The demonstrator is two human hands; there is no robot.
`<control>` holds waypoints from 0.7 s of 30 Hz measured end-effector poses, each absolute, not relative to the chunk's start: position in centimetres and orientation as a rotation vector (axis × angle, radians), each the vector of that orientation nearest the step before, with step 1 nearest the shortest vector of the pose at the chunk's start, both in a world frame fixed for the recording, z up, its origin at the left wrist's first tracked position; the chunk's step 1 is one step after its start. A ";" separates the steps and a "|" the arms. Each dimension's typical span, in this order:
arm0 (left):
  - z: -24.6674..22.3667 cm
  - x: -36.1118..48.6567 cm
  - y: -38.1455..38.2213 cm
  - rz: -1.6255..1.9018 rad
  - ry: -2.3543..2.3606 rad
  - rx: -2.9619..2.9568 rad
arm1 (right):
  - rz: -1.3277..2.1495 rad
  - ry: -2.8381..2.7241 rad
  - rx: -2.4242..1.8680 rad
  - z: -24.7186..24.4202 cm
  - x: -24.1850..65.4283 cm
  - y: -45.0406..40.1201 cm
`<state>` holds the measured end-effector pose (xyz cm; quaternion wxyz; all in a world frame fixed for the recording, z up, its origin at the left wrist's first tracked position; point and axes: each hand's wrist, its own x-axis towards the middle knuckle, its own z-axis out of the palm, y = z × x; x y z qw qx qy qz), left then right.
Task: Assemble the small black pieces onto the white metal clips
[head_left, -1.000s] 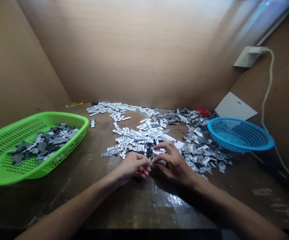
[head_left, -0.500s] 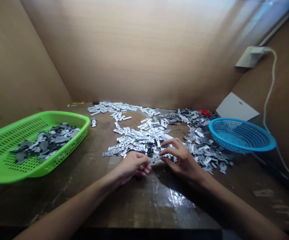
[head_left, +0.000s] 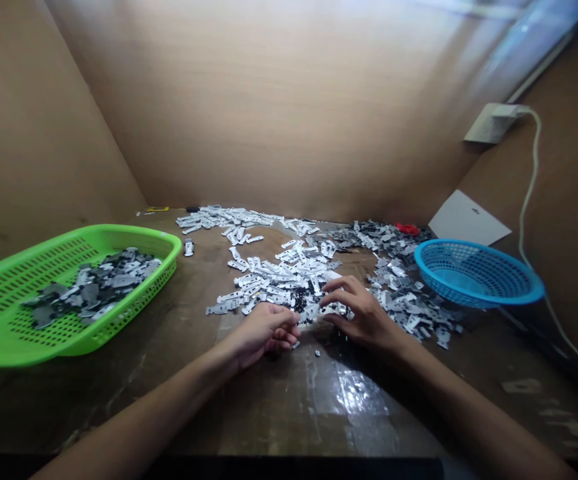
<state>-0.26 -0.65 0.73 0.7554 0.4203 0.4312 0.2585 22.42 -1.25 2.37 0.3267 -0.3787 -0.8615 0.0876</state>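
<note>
Flat silvery metal pieces [head_left: 279, 273] lie heaped in the middle of the table, with small black parts [head_left: 301, 299] among them. At the near edge of this heap my left hand [head_left: 271, 328] has thumb and fingers pinched together; a bit of metal shows beneath them, but what they grip is too small to make out. To its right, my right hand [head_left: 356, 310] hovers at the heap with fingers apart and curved, holding nothing visible. Darker grey pieces [head_left: 409, 303] spread to the right of it. One tiny part [head_left: 317, 353] lies on the table just below the hands.
A green basket [head_left: 169, 257] with grey metal pieces stands at the left. At the right are a blue basket [head_left: 479, 273], a white card [head_left: 469, 217] and a hanging white cable [head_left: 529, 193]. More silvery pieces [head_left: 229, 217] lie by the back wall, and a red item [head_left: 407, 229] lies behind the grey pieces.
The view has shifted slightly. My right hand's fingers have curled a little at the heap's edge; my left hand stays pinched in nearly the same place.
</note>
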 end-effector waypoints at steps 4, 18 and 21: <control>0.7 -0.3 -0.7 0.552 0.956 0.952 | 0.254 -2.119 -1.077 2.5 22.9 -0.4; 0.4 -0.3 -0.5 0.485 0.953 1.061 | 0.062 -2.346 -1.235 -1.2 22.7 2.4; 0.3 -0.3 -0.4 0.486 0.964 1.062 | 0.113 -2.268 -1.240 -1.1 23.0 2.3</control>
